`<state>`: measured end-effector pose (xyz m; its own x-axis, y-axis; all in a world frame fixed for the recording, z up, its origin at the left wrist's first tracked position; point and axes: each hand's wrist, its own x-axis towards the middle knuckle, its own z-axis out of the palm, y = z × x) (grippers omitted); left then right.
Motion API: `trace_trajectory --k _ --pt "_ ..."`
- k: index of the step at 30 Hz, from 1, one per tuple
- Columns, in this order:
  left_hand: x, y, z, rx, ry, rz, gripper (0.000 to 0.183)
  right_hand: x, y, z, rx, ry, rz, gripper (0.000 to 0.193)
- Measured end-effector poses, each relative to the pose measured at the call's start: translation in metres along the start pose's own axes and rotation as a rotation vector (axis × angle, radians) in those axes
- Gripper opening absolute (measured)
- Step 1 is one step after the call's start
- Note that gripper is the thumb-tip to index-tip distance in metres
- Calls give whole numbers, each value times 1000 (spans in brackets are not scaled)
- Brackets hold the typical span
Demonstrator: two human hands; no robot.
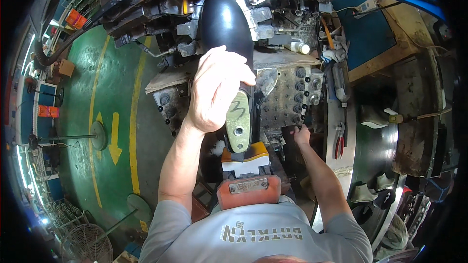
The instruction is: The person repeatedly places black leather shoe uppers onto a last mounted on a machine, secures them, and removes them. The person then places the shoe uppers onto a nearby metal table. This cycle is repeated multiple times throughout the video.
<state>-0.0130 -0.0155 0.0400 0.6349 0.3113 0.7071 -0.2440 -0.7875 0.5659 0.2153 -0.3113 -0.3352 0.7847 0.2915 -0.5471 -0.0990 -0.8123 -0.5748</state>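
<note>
1. Our light grey T-shirt [195,238] lies nearest the head camera, spread along the lower edge, with a print across the chest.
2. Just past our chest stands an orange pad [239,200] with a small metal plate [248,185] fixed on it — and, just beyond, a yellow-and-white heel rest [246,166].
3. Mid-view we have a black shoe upper [225,19] stretched over a green last [239,117], its toe pointing away from us among metal blocks [263,31], its back end by the heel rest.
4. Our left hand [219,87] holds the shoe upper round the instep, fingers curved over it and the thumb out of sight; the last's flat top shows beside the palm.
5. Our right hand [302,136] is lower, well apart from the shoe upper, beside a dark panel [292,155] — its fingers are partly hidden, so we cannot tell whether it grips anything.
6. To our right lie red-handled pliers [340,143] and, farther up, a pale glove [336,52]; to our left, a yellow arrow [115,141] marks the green floor [78,131].
</note>
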Motion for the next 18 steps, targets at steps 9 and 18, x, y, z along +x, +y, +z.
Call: trace_trajectory --k 9,18 --pt "-1 0 1 -10 -12 -21 26 -2 -4 9 -121 359 -400 56" --pt "-39 12 35 -217 358 -257 39 -19 -44 -18 45 477 -424 49"
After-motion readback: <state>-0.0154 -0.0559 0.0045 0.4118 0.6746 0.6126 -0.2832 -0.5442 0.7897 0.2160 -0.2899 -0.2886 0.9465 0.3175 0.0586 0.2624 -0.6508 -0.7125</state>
